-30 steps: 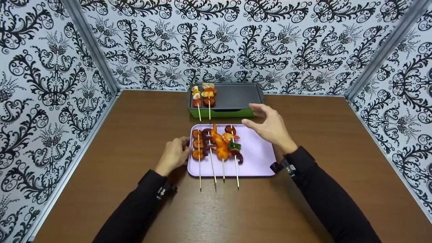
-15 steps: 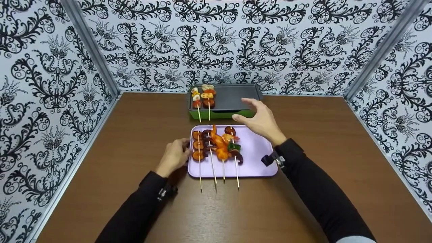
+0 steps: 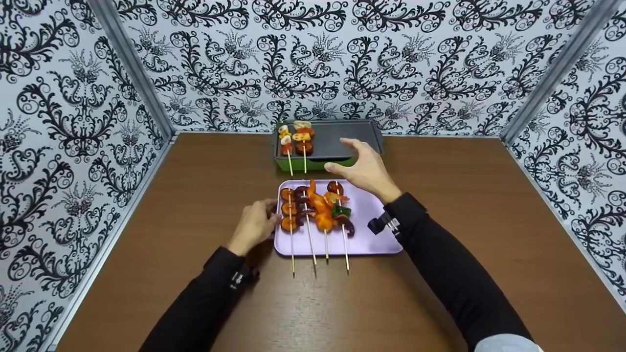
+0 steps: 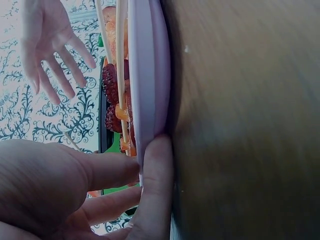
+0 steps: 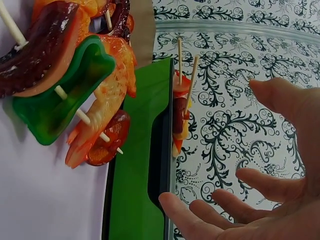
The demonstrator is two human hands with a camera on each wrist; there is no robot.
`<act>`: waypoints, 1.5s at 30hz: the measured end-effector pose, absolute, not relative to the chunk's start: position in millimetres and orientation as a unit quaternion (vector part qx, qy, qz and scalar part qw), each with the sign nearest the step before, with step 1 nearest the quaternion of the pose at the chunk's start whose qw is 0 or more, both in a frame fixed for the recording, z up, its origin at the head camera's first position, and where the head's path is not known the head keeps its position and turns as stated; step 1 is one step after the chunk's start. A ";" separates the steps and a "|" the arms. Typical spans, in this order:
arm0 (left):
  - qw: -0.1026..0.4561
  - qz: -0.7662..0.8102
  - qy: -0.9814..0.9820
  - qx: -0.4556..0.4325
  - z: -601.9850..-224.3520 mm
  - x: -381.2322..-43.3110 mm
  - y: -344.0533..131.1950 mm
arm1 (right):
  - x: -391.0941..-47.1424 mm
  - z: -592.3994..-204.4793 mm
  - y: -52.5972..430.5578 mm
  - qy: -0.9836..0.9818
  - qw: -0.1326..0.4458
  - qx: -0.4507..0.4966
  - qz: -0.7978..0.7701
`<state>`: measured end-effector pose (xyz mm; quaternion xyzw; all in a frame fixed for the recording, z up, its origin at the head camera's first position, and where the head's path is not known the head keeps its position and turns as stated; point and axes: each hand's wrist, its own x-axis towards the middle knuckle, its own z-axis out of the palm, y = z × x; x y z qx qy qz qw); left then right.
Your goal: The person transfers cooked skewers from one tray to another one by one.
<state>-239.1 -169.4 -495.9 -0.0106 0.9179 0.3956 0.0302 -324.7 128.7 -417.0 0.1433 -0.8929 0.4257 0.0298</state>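
Observation:
A lilac tray (image 3: 369,244) lies on the table, bearing several skewers side by side, their sticks poking past its near edge. On it are a skewer of round orange slices (image 3: 288,209), a dark tentacle skewer (image 3: 303,195), an orange one (image 3: 321,210) and a mixed one with a green pepper piece (image 5: 45,117) and a shrimp (image 5: 102,110). My left hand (image 3: 254,225) pinches the tray's left rim between thumb and fingers, as the left wrist view shows. My right hand (image 3: 369,171) hangs over the tray's far right part, fingers spread and holding nothing.
Behind the tray stands a green grill (image 3: 318,165) with a dark plate (image 3: 337,139). Two skewers lie at its left: a narrow one (image 3: 286,142) and a wider one (image 3: 303,142). Patterned walls (image 3: 313,58) enclose the brown table (image 3: 205,195) at the back and sides.
My right hand has moved left across the space above the tray and in front of the grill, still spread. The left hand has stayed at the tray's left rim.

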 end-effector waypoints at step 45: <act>-0.022 0.366 0.930 0.032 -498.2 -237.6 -172.7 | -345.5 -432.4 49.5 -0.881 0.047 0.148 0.447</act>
